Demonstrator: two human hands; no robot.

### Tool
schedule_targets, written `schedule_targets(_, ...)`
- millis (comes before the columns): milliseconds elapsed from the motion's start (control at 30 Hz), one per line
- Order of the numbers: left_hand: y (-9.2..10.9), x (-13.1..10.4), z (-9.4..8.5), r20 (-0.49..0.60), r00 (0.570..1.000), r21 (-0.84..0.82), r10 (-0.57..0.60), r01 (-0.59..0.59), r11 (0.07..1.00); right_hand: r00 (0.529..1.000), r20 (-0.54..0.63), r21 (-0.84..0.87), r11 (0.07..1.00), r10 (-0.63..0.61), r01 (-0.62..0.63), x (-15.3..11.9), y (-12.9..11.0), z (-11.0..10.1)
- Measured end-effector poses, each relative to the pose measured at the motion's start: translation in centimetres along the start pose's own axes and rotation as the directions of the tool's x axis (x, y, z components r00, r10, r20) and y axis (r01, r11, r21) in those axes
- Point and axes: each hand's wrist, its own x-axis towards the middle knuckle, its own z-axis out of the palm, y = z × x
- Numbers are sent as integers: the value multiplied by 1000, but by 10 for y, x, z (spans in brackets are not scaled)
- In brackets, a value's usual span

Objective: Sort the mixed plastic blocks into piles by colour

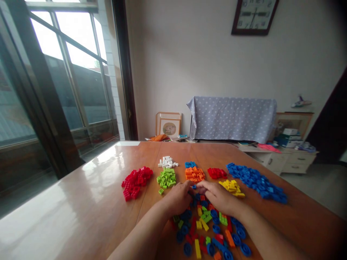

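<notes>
My left hand and my right hand meet over the far edge of a mixed pile of toy building bricks. Both hands have curled fingers, and their tips are mostly hidden from view. A small blue brick shows in the narrow gap between the fingertips; whether either hand grips it is unclear. Just beyond the fingers lies a heap of orange bricks. Round blue pieces and yellow, red, green and orange bricks are scattered between my forearms.
Sorted heaps surround the hands: red bricks, lime green bricks, white bricks, a few blue bricks, darker red bricks, yellow bricks and a long blue heap. All lie on a glossy wooden table.
</notes>
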Motion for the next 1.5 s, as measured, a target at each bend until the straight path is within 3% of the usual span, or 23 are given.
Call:
schedule_targets(133, 2, 1, 0, -56, 998, 0, -7, 7, 1000, 998, -60, -70, 997, 11, -15, 4, 8, -1)
schedule_targets(300, 4, 1, -1, -17, 1000, 42, -18, 19, 999, 998, 48, -120, 992, 45, -39, 7, 6, 4)
schedule_targets(400, 2, 1, 0, -17, 1000, -40, 14, -15, 999, 997, 42, -84, 995, 61, -57, 5, 4, 1)
schedule_targets(533, 1, 2, 1, -28, 1000, -158, 2, -6, 987, 994, -58, -61, 993, 96, -100, 2, 14, -10)
schedule_targets(633, 2, 3, 0, -48, 998, -90, -36, 31, 995, 981, -149, -175, 973, 126, -152, -1, 23, -23)
schedule_targets(867, 8, 1, -3, -68, 998, 88, -18, 24, 996, 974, -91, -441, 869, 207, -226, -8, 17, -39)
schedule_targets(967, 9, 0, -5, -78, 997, 87, -15, 22, 996, 979, -100, -467, 861, 175, -202, -9, 13, -37)
schedule_targets(1233, 7, -1, -4, -85, 996, 81, -1, 8, 997, 998, 33, -372, 928, 49, -34, -13, 10, -28)
schedule_targets(1500, -1, 1, -3, -132, 991, 49, -9, 16, 999, 995, -96, -325, 945, 1, -32, -11, 1, -28)
